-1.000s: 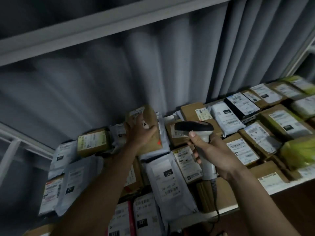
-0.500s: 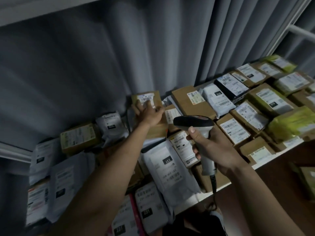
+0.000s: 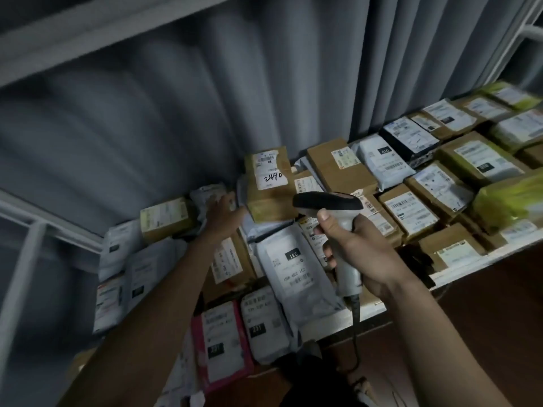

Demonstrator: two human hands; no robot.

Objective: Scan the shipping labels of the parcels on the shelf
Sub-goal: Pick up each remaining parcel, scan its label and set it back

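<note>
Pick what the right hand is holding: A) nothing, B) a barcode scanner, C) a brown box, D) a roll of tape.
B: the right hand grips the handle of a barcode scanner, its dark head aimed over the parcels and its cord hanging below.

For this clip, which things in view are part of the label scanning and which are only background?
Part of the job:
scanner held in the right hand
left hand reaching to a grey bag
brown box with its label facing up
other labelled parcels on the shelf

Just background:
grey curtain
upper shelf
</note>
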